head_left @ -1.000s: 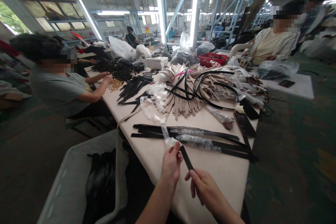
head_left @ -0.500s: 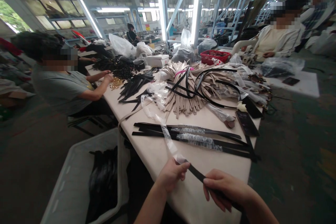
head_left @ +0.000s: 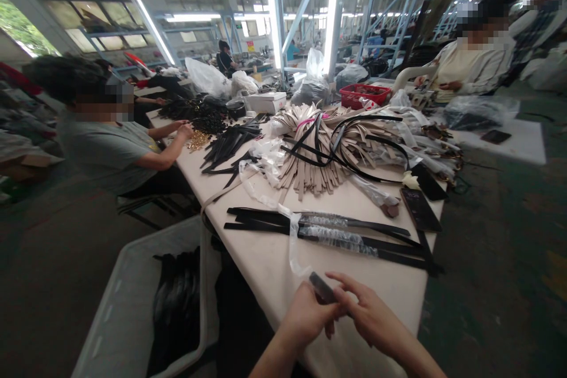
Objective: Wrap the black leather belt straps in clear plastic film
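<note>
Near the table's front edge, my left hand (head_left: pixel 310 311) is closed on a black strap (head_left: pixel 322 287), whose end points up and left. My right hand (head_left: pixel 365 309) meets it, thumb and some fingers pinching the same strap, index finger stretched out. A thin clear plastic sleeve (head_left: pixel 293 242) runs from the strap's end back across the table. Just beyond the hands lie several black straps (head_left: pixel 261 225) side by side, their middles wrapped in clear plastic (head_left: pixel 339 237).
A pile of beige straps (head_left: pixel 305 171) spreads behind, with loose black loops on top. A phone (head_left: pixel 420 209) lies at the right edge. A white bin (head_left: pixel 104 307) of black straps stands lower left. People sit at left and right; a red basket (head_left: pixel 365 95) is behind.
My hands have come together; my left hand has moved right. The strap's end now shows above my fingers, and the plastic sleeve has shifted and curves more.
</note>
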A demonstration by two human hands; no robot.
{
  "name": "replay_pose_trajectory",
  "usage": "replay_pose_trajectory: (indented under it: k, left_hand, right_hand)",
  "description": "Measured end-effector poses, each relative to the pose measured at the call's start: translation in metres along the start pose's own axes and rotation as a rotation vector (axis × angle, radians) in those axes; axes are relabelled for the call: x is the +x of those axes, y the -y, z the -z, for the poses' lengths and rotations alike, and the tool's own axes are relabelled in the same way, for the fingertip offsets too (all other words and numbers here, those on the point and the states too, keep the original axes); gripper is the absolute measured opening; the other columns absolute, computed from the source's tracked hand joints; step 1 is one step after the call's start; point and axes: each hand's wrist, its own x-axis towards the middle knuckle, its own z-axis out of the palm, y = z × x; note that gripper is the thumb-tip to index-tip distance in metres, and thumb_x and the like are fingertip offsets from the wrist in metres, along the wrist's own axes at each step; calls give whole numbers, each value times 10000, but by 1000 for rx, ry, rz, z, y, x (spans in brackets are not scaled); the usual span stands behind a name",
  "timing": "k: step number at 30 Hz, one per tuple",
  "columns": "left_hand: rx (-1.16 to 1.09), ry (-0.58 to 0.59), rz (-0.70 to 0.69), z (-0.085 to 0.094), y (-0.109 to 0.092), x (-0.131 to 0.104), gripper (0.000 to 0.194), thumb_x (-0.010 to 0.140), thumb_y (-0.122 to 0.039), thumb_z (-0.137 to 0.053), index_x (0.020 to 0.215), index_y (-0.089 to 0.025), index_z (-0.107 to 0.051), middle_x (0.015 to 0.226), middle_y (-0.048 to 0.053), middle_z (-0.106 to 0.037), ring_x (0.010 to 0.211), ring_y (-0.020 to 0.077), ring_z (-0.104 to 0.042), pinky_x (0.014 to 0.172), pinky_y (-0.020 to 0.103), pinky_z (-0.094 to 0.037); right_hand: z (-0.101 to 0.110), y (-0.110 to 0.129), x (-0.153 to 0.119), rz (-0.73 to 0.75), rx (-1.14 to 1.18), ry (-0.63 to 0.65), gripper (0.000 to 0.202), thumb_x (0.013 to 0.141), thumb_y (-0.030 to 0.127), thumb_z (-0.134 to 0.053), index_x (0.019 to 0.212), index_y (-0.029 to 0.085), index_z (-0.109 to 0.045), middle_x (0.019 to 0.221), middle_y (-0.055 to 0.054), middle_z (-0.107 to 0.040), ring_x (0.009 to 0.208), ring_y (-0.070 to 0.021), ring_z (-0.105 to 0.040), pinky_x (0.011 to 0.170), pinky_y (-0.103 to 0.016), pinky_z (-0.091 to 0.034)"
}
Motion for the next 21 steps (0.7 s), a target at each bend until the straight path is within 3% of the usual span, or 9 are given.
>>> replay_pose_trajectory:
  k: [3, 6, 9, 11, 13, 17, 21]
  left_hand:
    - [69, 113, 19, 4, -5, -4, 295, 666, -369, -825, 765, -112, -721, 551, 17, -608, 447, 144, -552, 437, 250, -430]
    - [22, 215, 20, 27, -17, -1, 371, 674, -373, -835, 919, -110, -743, 789, 89, -715, 640, 183, -658, 615, 280, -520]
    - [-239, 94, 13, 56, -34, 14, 454, 830, -499, -687, 1073, -116, -701, 1064, 161, -712, 829, 219, -697, 728, 306, -547]
    - [-412, 15, 25, 72, -45, 30, 463, 901, -524, -589, 1083, -107, -674, 1106, 187, -700, 856, 225, -700, 736, 314, -554]
    - [-505, -36, 32, 85, -55, 48, 380, 929, -448, -581, 1064, -103, -662, 1051, 178, -713, 801, 202, -698, 700, 293, -552]
    - [-545, -82, 52, 104, -75, 78, 221, 924, -274, -600, 1074, -118, -644, 987, 132, -727, 746, 168, -698, 671, 265, -546]
    - [-494, -38, 69, 107, -93, 96, 266, 920, -347, -593, 1069, -127, -609, 1135, 179, -701, 908, 229, -716, 781, 339, -560]
  right_hand:
    - [-10, 3, 2, 104, 33, -31, 626, 868, 716, -498, 1066, 154, -688, 885, -78, -689, 623, -163, -620, 546, -250, -488]
    - [-11, 6, -3, 83, 17, -114, 581, 881, 699, -494, 994, 164, -690, 744, -36, -648, 515, -124, -554, 459, -217, -415]
    - [-5, 14, -18, -16, 15, -30, 576, 899, 693, -461, 900, 152, -658, 562, 32, -523, 359, -68, -406, 351, -188, -253]
    - [-1, 24, -31, -84, 40, 92, 586, 889, 700, -470, 860, 141, -643, 595, 24, -545, 355, -49, -383, 340, -179, -214]
    - [3, 32, -43, -148, 55, 184, 592, 867, 707, -502, 873, 134, -648, 670, 0, -592, 394, -38, -385, 352, -165, -223]
    - [12, 33, -57, -197, 54, 229, 623, 830, 741, -530, 896, 137, -667, 663, 4, -576, 428, -38, -358, 370, -160, -211]
    - [18, 24, -60, -204, 42, 255, 621, 823, 743, -546, 919, 146, -687, 684, -6, -578, 450, -47, -380, 385, -169, -227]
